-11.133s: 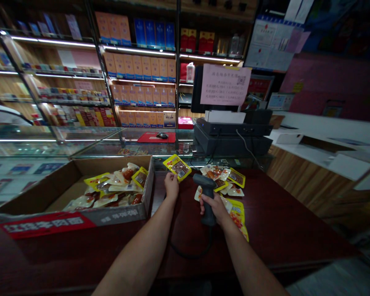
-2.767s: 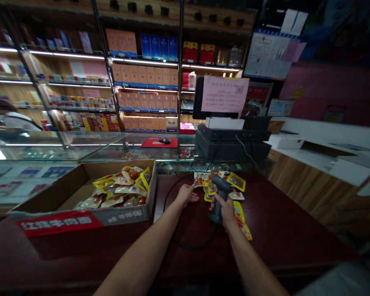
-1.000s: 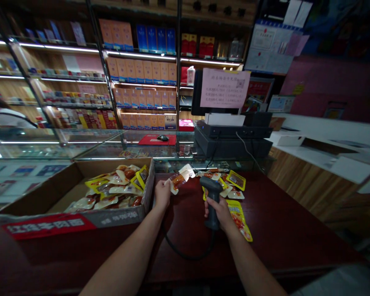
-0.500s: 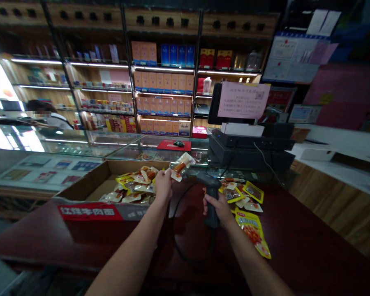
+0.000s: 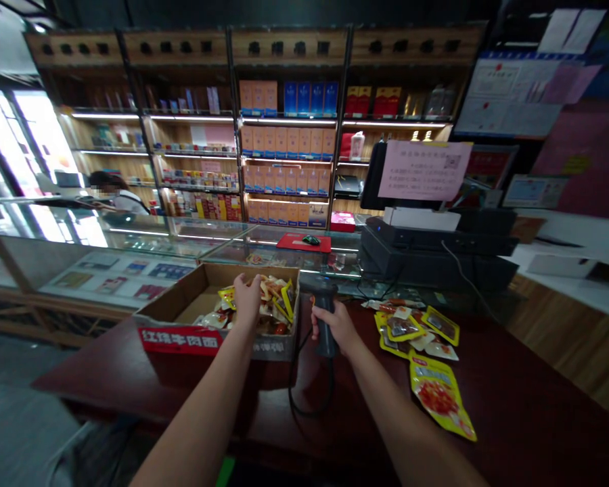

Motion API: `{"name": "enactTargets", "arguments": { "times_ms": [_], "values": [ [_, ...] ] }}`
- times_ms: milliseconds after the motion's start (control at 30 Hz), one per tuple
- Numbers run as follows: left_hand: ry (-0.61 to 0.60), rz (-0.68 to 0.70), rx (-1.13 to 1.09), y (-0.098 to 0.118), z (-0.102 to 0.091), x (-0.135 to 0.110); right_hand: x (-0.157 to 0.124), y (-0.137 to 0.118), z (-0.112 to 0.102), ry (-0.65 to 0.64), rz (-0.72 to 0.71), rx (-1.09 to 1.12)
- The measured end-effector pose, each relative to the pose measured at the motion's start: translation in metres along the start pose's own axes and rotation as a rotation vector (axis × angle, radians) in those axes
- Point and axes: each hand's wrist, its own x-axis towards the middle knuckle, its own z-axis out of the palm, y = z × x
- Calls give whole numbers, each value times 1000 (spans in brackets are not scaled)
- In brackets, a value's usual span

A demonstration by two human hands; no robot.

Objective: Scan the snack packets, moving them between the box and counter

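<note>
My left hand (image 5: 247,299) is down over a cardboard box (image 5: 264,350), above the heap of yellow and clear snack packets (image 5: 271,306) inside it. No packet shows in that hand, and its fingertips are close to the heap. My right hand (image 5: 337,326) is wrapped around the handle of a black corded barcode scanner (image 5: 325,345), whose black cable (image 5: 290,387) loops down onto the dark red counter (image 5: 492,399). To the right of that hand lie loose packets (image 5: 403,329) and a large yellow packet (image 5: 438,398).
Behind the box stands a glass display counter (image 5: 223,233) with a red mat and mouse (image 5: 304,241). Stacked dark register equipment (image 5: 436,247) sits at the right beneath a pink notice (image 5: 425,170). Lit shelves of boxed goods (image 5: 284,142) line the back. A person (image 5: 114,193) stands far left.
My left hand has dropped from above the box's corner into the box, and the packet it held no longer shows. The view has swung, shifting the counter and box rightward.
</note>
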Motion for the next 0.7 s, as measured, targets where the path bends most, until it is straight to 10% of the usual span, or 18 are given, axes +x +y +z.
{"name": "enactTargets", "arguments": {
  "times_ms": [200, 367, 700],
  "values": [
    [1, 196, 0, 20, 7, -30, -8, 3, -20, 62, 9, -5],
    [-352, 162, -196, 31, 39, -88, -34, 3, -67, 224, 11, -2],
    [-1230, -789, -147, 8, 129, -212, -89, 15, -152, 629, -182, 87]
  ]
}}
